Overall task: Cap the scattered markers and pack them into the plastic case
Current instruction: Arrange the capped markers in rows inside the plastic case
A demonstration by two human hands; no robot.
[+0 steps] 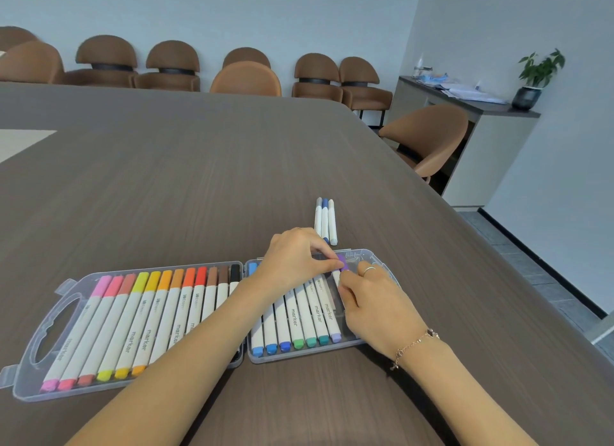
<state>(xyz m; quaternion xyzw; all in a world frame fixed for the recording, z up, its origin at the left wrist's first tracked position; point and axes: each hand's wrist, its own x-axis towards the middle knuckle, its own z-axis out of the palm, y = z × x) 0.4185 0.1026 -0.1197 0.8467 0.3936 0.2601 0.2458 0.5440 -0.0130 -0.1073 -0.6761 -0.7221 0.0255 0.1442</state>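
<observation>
Table [199, 180]: dark wood grain, carries everything. Plastic case [71, 296] lies open flat on it, two halves hinged side by side. Left half full, pinks through oranges to browns and black. Right half [372, 258] has blues, greens and a lilac in place, with free slots at its right side

Three loose markers [325, 220] lie capped, side by side on the table just beyond the right half

Left hand [292, 263] reaches across the case, thumb and forefinger pinched on the purple cap end of the purple marker [342, 263]. Right hand [375, 299] has fingers curled round the same marker's white barrel, over the free slots. Ring and bracelet on that hand

Step, as I read it: seating the purple marker beside the lilac one. To do it well: confirm the cap is pressed fully home, keep the barrel parallel to its neighbours, lower both ends together, press until level with the row. Then the three loose ones

Text: "marker" printed along the barrels. Small brand mark near the caps, too small to read
</observation>
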